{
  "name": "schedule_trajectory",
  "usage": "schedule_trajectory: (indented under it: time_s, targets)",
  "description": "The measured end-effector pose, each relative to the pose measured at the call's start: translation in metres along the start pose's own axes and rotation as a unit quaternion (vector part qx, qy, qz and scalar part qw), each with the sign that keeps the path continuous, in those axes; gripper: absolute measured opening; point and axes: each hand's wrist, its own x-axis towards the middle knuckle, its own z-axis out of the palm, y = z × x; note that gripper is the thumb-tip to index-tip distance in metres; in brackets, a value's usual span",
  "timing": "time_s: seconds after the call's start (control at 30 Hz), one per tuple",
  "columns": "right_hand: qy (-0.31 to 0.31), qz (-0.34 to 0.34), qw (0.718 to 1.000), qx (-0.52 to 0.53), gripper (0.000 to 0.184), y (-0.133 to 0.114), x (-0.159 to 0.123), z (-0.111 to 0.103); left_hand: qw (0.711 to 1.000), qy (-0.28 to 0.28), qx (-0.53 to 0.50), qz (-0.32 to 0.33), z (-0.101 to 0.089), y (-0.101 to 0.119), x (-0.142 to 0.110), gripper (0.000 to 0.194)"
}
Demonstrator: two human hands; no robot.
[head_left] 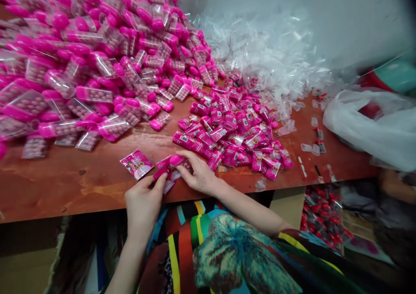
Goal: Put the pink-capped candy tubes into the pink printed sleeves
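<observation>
My left hand (143,200) and my right hand (198,172) meet at the front edge of a reddish wooden table (81,181). Both pinch the same small pink candy pack in clear wrap (170,166), the left at its near end, the right over its far end. A loose pink printed label (136,164) lies flat just left of the hands. A heap of small pink printed packets (234,131) sits right behind my right hand.
A large mound of pink-capped clear cases filled with candy (91,60) covers the table's left and back. Clear plastic sleeves (269,47) pile up at the back right. A white plastic bag (373,120) lies at the right. Red items fill a box (325,216) under the table.
</observation>
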Motion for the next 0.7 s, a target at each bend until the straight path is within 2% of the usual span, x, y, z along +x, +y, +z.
schedule_trajectory:
  time_s: [0.07,0.1,0.2,0.27,0.33,0.43,0.5,0.6,0.7]
  targets:
    - [0.034,0.068,0.990,0.117,0.044,0.003,-0.001,0.003,0.995,0.009,-0.090,-0.043,-0.002,0.006,-0.006,0.028]
    - [0.045,0.110,0.973,0.196,0.044,0.003,0.000,0.003,0.986,0.001,-0.149,-0.071,-0.001,0.009,-0.008,0.030]
    - [0.033,0.216,0.893,0.394,0.038,-0.003,0.004,-0.004,0.935,-0.045,-0.317,-0.150,0.009,0.020,-0.009,0.031]
    - [0.013,0.252,0.859,0.446,0.038,-0.009,0.004,-0.010,0.918,-0.062,-0.357,-0.162,0.019,0.024,-0.006,0.032]
    - [0.013,0.262,0.859,0.441,0.042,-0.014,0.002,-0.013,0.915,-0.064,-0.368,-0.154,0.028,0.026,-0.003,0.032]
    - [0.047,0.254,0.889,0.378,0.044,-0.016,-0.001,-0.012,0.912,-0.075,-0.375,-0.150,0.034,0.028,-0.001,0.032]
    - [0.075,0.252,0.899,0.350,0.044,-0.016,-0.001,-0.010,0.911,-0.097,-0.370,-0.155,0.035,0.028,0.000,0.033]
    - [0.092,0.255,0.903,0.334,0.044,-0.014,-0.001,-0.009,0.914,-0.119,-0.351,-0.163,0.035,0.027,0.000,0.035]
    - [0.100,0.261,0.902,0.328,0.044,-0.012,-0.002,-0.007,0.918,-0.109,-0.345,-0.160,0.038,0.024,0.000,0.037]
